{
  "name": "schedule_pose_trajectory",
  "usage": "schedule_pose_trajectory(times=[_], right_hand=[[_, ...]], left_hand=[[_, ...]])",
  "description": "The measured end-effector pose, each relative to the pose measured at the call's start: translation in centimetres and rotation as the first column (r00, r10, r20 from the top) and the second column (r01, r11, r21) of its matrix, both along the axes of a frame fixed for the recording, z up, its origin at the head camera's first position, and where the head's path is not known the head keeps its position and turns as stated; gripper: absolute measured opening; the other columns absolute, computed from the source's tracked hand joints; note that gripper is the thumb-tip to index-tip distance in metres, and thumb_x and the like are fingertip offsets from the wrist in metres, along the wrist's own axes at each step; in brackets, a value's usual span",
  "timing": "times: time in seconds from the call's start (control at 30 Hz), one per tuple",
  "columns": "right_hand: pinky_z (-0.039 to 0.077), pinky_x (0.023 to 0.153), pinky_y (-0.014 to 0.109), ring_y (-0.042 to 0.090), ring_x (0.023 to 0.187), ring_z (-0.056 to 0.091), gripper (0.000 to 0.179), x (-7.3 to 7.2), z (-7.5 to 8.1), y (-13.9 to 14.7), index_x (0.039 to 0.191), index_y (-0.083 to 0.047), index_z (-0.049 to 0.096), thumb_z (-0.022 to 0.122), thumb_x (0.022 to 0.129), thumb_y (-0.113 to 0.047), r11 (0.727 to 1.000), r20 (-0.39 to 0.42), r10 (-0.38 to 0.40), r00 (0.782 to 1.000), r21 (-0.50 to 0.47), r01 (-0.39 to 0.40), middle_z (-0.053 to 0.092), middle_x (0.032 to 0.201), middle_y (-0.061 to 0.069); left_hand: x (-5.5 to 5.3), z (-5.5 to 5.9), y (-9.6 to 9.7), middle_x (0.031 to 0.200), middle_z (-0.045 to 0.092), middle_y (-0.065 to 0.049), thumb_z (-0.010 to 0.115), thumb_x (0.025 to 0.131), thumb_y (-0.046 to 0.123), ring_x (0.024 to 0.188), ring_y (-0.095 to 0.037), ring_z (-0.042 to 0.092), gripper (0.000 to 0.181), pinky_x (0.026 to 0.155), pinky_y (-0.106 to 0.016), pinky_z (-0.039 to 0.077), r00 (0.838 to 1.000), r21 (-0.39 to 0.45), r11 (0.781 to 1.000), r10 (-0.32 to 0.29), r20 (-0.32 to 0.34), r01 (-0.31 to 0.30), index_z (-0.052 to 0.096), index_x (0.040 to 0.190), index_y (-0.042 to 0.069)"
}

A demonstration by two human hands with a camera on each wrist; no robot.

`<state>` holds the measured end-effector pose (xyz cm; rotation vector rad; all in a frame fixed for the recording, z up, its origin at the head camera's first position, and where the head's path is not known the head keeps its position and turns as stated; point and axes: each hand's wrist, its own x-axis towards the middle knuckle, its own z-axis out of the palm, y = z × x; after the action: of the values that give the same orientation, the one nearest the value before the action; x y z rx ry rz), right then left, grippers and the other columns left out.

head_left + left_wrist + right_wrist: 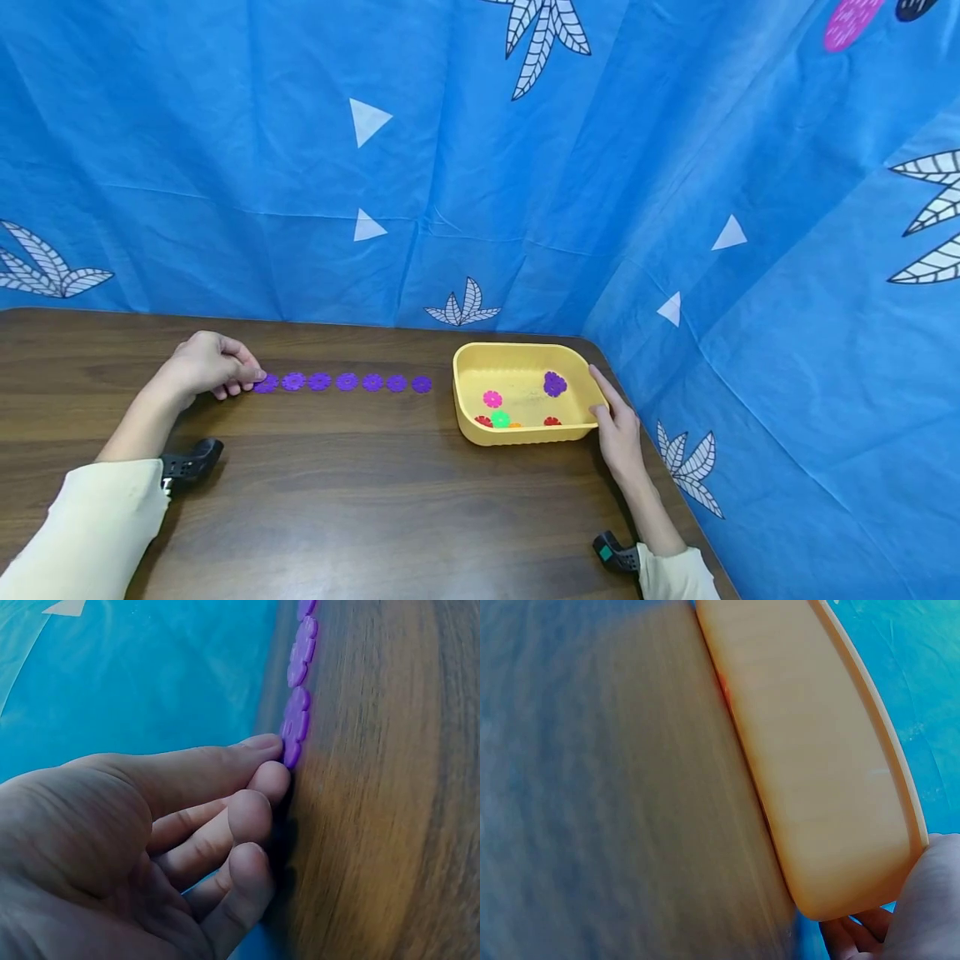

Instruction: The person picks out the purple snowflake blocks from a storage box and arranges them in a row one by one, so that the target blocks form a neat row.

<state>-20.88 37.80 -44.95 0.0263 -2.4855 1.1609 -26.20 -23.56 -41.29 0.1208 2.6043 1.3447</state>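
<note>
A row of several purple flower-shaped plastic discs lies flat on the wooden table. At its left end, my left hand pinches the edge of the last purple disc between thumb and forefinger, while the other fingers curl loosely beneath. To the right of the row stands a shallow yellow plastic tub. My right hand grips the tub's right rim, thumb over the edge; in the right wrist view its fingers go under the tub's end, partly hidden.
Inside the tub are stacked purple discs, a pink disc, a green disc and some red ones. A blue patterned cloth hangs behind the table and along its right side. Each wrist wears a black band.
</note>
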Motion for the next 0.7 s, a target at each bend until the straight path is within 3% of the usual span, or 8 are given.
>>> schedule_pose_trajectory(times=[0.07, 0.23, 0.3, 0.37, 0.43, 0.5, 0.6, 0.7], right_hand=[[0.039, 0.121, 0.038, 0.027, 0.149, 0.048, 0.061, 0.0, 0.0, 0.1, 0.159, -0.025, 0.048, 0.048, 0.103, 0.000, 1.000, 0.004, 0.000, 1.000, 0.004, 0.000, 0.050, 0.161, 0.005], [0.037, 0.115, 0.019, 0.026, 0.148, 0.048, 0.061, 0.0, 0.0, 0.1, 0.159, -0.026, 0.048, 0.048, 0.104, 0.000, 1.000, 0.003, 0.004, 1.000, 0.012, -0.004, 0.050, 0.162, 0.005], [0.038, 0.115, 0.020, 0.027, 0.147, 0.049, 0.061, 0.0, 0.0, 0.0, 0.159, -0.026, 0.048, 0.048, 0.104, 0.000, 1.000, 0.001, 0.007, 1.000, 0.013, -0.007, 0.050, 0.162, 0.006], [0.040, 0.119, 0.030, 0.029, 0.148, 0.048, 0.060, 0.1, 0.0, -0.1, 0.160, -0.025, 0.047, 0.047, 0.104, -0.001, 1.000, 0.003, 0.012, 1.000, 0.014, -0.012, 0.050, 0.162, 0.007], [0.040, 0.120, 0.041, 0.030, 0.149, 0.048, 0.060, 0.1, 0.0, -0.1, 0.160, -0.025, 0.047, 0.047, 0.105, -0.001, 1.000, 0.007, 0.012, 1.000, 0.016, -0.012, 0.050, 0.162, 0.007], [0.040, 0.120, 0.043, 0.029, 0.149, 0.048, 0.060, 0.1, 0.0, 0.0, 0.160, -0.025, 0.047, 0.047, 0.105, -0.001, 1.000, 0.007, 0.011, 1.000, 0.020, -0.011, 0.050, 0.162, 0.007], [0.040, 0.117, 0.023, 0.026, 0.147, 0.049, 0.061, 0.1, 0.0, 0.2, 0.160, -0.027, 0.047, 0.048, 0.105, -0.001, 1.000, 0.003, 0.009, 1.000, 0.015, -0.009, 0.050, 0.161, 0.005], [0.040, 0.115, 0.019, 0.026, 0.148, 0.049, 0.061, 0.0, 0.0, 0.3, 0.160, -0.027, 0.047, 0.048, 0.105, -0.001, 1.000, 0.006, 0.011, 1.000, 0.013, -0.011, 0.050, 0.162, 0.005]], left_hand=[[0.1, 0.1, 0.3, 0.071, 0.070, 0.000, 0.075, 0.093, 0.007, 0.058, -0.009, 0.061, 0.014, 0.052, -0.029, 0.055, 1.000, -0.017, 1.000, 0.012, -0.007, -0.012, 0.076, 0.097, -0.006], [0.2, 0.1, 0.4, 0.070, 0.071, 0.000, 0.075, 0.095, 0.013, 0.057, -0.009, 0.061, 0.018, 0.051, -0.030, 0.055, 0.998, -0.016, 0.998, 0.055, -0.006, -0.055, 0.075, 0.095, -0.005], [0.2, -0.1, 0.4, 0.067, 0.070, 0.000, 0.074, 0.099, 0.023, 0.053, -0.009, 0.060, 0.029, 0.049, -0.030, 0.054, 0.991, -0.007, 0.993, 0.120, -0.051, -0.121, 0.075, 0.094, -0.005], [0.3, -0.4, 0.6, 0.062, 0.068, 0.002, 0.069, 0.103, 0.034, 0.049, -0.009, 0.058, 0.042, 0.045, -0.030, 0.051, 0.970, 0.015, 0.978, 0.206, -0.131, -0.206, 0.075, 0.093, -0.006], [0.2, -0.6, 0.9, 0.058, 0.066, 0.003, 0.064, 0.105, 0.042, 0.045, -0.008, 0.056, 0.053, 0.043, -0.028, 0.048, 0.933, 0.048, 0.958, 0.286, -0.220, -0.282, 0.075, 0.091, -0.007], [0.1, -0.7, 1.6, 0.055, 0.064, 0.007, 0.060, 0.106, 0.045, 0.044, -0.006, 0.055, 0.056, 0.043, -0.025, 0.046, 0.889, 0.070, 0.939, 0.342, -0.303, -0.337, 0.076, 0.089, -0.006], [-0.1, -0.3, 3.6, 0.053, 0.063, 0.011, 0.060, 0.106, 0.045, 0.050, -0.004, 0.053, 0.053, 0.060, -0.020, 0.043, 0.817, 0.128, 0.900, 0.432, -0.382, -0.417, 0.077, 0.086, -0.001], [0.0, 0.2, 6.4, 0.053, 0.062, 0.011, 0.062, 0.104, 0.045, 0.056, -0.008, 0.051, 0.049, 0.069, -0.024, 0.036, 0.726, 0.210, 0.850, 0.522, -0.448, -0.482, 0.077, 0.080, 0.005]])
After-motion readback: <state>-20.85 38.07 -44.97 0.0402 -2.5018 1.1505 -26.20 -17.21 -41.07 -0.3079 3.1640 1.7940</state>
